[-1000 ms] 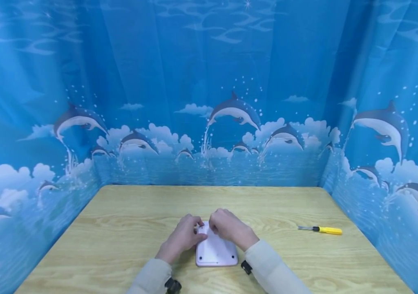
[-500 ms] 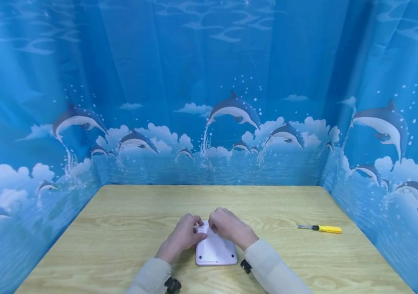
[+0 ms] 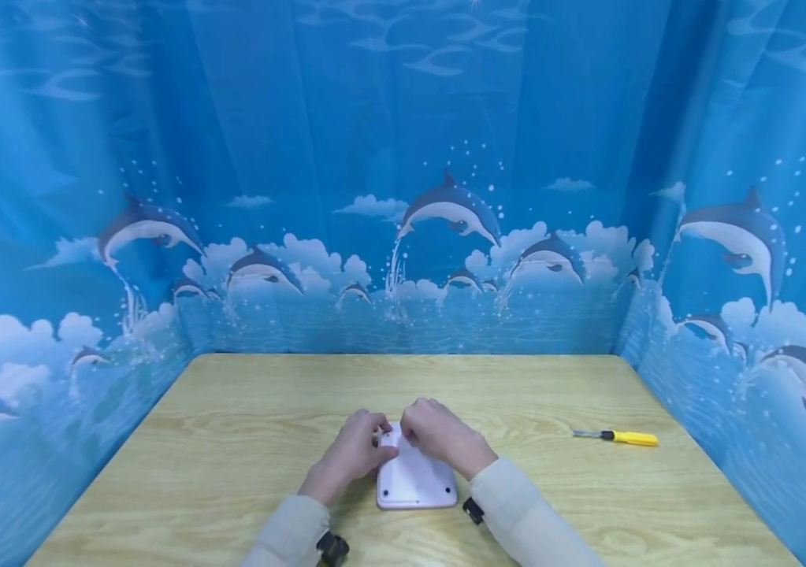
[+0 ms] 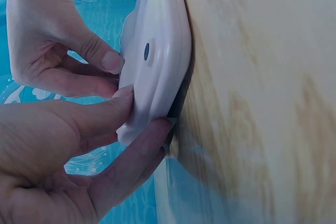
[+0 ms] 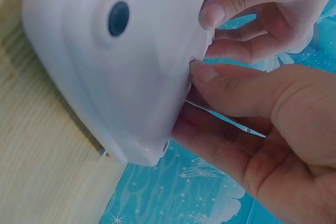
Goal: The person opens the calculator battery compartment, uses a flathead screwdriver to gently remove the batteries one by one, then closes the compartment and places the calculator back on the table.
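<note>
A pale pink-white plastic device (image 3: 417, 480) with rounded corners lies on the table, its underside with small dark feet facing up. My left hand (image 3: 353, 450) grips its far left corner, thumb on the upper face and fingers around the edge. In the left wrist view the thumb (image 4: 123, 103) presses near that edge, while a fingertip reaches under the rim. My right hand (image 3: 445, 437) pinches the far edge with bent fingers. In the right wrist view its thumb tip (image 5: 202, 71) sits right at the edge, with the other fingers partly hidden behind the device.
A screwdriver (image 3: 629, 438) with a yellow handle lies to the right, its metal shaft pointing left. Wood-grain table (image 3: 254, 394) spreads around the hands. Blue dolphin-print curtains (image 3: 403, 157) enclose the table at the back and both sides.
</note>
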`<move>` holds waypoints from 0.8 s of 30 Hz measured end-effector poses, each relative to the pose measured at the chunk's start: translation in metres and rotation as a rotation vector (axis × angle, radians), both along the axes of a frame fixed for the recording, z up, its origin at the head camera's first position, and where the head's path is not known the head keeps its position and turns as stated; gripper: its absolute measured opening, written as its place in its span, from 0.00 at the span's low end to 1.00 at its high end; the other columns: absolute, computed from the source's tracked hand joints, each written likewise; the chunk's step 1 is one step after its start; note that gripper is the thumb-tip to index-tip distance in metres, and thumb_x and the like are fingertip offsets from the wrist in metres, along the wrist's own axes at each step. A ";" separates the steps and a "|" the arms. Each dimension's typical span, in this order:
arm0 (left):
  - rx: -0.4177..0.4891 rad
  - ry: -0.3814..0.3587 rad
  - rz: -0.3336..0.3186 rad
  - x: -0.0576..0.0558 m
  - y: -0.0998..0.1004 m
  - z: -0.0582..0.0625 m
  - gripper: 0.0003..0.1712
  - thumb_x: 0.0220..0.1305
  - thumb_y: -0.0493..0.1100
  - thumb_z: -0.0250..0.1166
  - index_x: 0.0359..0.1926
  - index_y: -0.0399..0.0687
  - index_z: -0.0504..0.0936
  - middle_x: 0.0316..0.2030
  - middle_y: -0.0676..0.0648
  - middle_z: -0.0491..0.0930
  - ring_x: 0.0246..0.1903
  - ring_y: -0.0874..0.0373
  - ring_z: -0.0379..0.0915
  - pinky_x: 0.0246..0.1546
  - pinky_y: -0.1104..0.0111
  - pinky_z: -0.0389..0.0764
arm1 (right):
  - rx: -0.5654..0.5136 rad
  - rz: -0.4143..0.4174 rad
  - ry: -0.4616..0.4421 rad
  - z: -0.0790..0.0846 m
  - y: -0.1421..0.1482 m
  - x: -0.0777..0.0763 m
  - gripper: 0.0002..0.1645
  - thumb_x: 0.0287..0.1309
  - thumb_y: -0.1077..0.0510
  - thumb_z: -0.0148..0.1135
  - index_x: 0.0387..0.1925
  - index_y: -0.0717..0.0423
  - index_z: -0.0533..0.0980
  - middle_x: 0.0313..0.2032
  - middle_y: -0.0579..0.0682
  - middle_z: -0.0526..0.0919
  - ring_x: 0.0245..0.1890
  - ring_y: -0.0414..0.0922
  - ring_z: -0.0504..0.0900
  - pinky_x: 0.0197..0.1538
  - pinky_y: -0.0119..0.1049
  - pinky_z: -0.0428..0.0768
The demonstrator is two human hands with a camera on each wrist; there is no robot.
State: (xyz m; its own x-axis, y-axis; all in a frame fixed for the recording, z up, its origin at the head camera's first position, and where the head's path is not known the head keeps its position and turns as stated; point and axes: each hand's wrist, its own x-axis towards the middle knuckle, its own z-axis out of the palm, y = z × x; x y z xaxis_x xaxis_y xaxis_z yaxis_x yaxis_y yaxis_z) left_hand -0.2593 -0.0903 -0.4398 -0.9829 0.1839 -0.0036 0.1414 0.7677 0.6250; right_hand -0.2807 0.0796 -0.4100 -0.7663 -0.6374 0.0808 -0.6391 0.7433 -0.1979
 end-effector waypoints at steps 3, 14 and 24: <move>-0.001 0.007 -0.003 -0.001 -0.001 0.000 0.16 0.60 0.40 0.76 0.47 0.42 0.83 0.40 0.45 0.75 0.39 0.55 0.74 0.37 0.66 0.82 | 0.000 0.003 0.003 0.001 -0.001 0.000 0.09 0.57 0.71 0.69 0.33 0.55 0.88 0.30 0.50 0.90 0.25 0.34 0.80 0.33 0.21 0.79; 0.010 0.007 -0.006 -0.001 -0.002 0.002 0.15 0.60 0.40 0.76 0.46 0.42 0.83 0.40 0.45 0.75 0.39 0.55 0.74 0.38 0.65 0.82 | 0.001 0.012 0.023 0.002 -0.001 -0.001 0.10 0.56 0.72 0.68 0.30 0.56 0.87 0.27 0.49 0.89 0.24 0.33 0.77 0.32 0.21 0.77; 0.011 -0.009 0.007 0.001 0.001 0.000 0.14 0.60 0.39 0.76 0.45 0.42 0.83 0.39 0.45 0.74 0.37 0.55 0.73 0.32 0.69 0.80 | -0.011 0.019 0.019 0.002 -0.001 0.001 0.10 0.55 0.73 0.68 0.31 0.56 0.88 0.27 0.49 0.89 0.23 0.33 0.76 0.31 0.21 0.77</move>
